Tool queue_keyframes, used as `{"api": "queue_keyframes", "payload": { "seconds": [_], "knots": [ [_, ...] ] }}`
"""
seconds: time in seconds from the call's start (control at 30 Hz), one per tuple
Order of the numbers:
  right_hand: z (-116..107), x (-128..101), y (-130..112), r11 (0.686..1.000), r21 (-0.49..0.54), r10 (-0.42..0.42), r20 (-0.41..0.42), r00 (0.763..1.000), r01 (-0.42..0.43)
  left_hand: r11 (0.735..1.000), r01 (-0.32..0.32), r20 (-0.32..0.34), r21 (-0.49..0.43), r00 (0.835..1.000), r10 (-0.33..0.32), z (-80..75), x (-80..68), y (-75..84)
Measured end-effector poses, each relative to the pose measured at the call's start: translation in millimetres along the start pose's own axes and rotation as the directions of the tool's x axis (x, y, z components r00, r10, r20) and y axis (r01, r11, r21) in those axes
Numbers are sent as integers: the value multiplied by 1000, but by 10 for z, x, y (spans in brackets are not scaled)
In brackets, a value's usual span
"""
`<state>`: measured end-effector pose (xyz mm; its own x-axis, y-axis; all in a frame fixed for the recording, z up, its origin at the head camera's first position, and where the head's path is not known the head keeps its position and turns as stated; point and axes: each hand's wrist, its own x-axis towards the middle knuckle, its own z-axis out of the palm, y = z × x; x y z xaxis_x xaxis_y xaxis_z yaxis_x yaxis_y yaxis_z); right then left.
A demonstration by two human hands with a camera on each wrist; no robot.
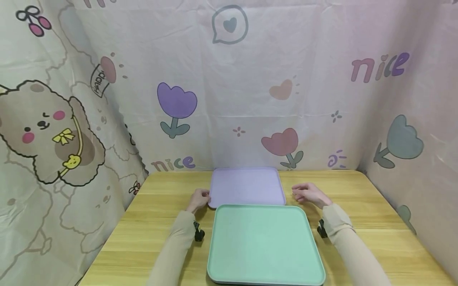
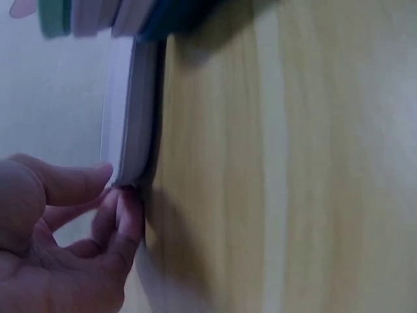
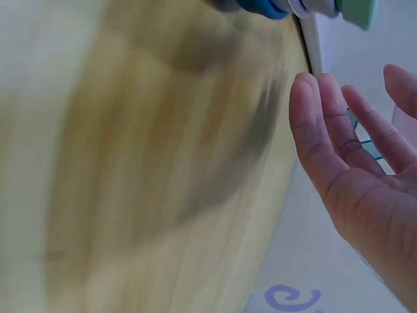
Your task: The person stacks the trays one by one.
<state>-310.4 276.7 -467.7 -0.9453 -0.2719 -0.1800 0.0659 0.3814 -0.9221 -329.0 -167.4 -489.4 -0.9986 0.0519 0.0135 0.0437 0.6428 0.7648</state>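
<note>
A lavender rectangular tray (image 1: 247, 186) lies flat at the back of the wooden table. My left hand (image 1: 199, 199) pinches its left edge near a corner; in the left wrist view the thumb (image 2: 81, 182) is above the rim and the fingers curl below it. To the right of that tray, my right hand (image 1: 310, 193) hovers a little apart from its edge, fingers loosely extended and holding nothing. Closer to me sits a larger mint green tray (image 1: 264, 244). The left wrist view shows it topping a stack, with paler trays and a dark blue tray (image 2: 172, 19) underneath.
Wooden tabletop (image 1: 143, 238) extends on both sides of the trays. A printed curtain (image 1: 236, 79) hangs along the table's back edge and on both sides. Black wrist cameras (image 1: 198, 232) sit under both forearms, close to the green tray's sides.
</note>
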Motion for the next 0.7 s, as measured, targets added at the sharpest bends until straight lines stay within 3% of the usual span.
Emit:
{"api": "queue_keyframes", "payload": {
  "seconds": [0.1, 0.2, 0.23, 0.3, 0.43, 0.47, 0.53, 0.57, 0.6, 0.7],
  "knots": [
    [-26, 100, -2, 998, 60, 27, 19, 999, -28, 999, 49, -9, -13, 999, -49, 7, 19, 58],
    [-70, 186, -2, 994, 102, 44, 41, 998, -48, 995, 76, 7, -64, 997, -76, 13, 133, -4],
    [-77, 212, 0, 992, 116, 50, 49, 998, -55, 994, 29, 10, -106, 1000, -28, 48, 257, -169],
    [-87, 259, 0, 990, 130, 51, 72, 996, -60, 988, 37, 31, -151, 999, -33, 127, 502, -412],
    [-77, 340, -6, 987, 148, 45, 117, 992, -63, 979, 11, 32, -202, 999, -5, 430, 1193, -1182],
    [-68, 359, -7, 986, 152, 43, 126, 991, -62, 979, 43, 40, -199, 999, -36, 481, 1302, -1277],
    [-53, 395, -8, 985, 161, 38, 144, 989, -61, 972, 40, 37, -232, 999, -32, 547, 1439, -1432],
    [-46, 412, -8, 985, 163, 34, 153, 988, -60, 969, 26, 31, -246, 999, -19, 545, 1435, -1426],
    [-39, 427, -10, 984, 170, 35, 160, 987, -62, 966, 50, 38, -252, 998, -42, 509, 1371, -1317],
    [-25, 457, -14, 980, 188, 33, 182, 983, -68, 960, 117, 46, -254, 993, -109, 343, 978, -731]
  ]
}}
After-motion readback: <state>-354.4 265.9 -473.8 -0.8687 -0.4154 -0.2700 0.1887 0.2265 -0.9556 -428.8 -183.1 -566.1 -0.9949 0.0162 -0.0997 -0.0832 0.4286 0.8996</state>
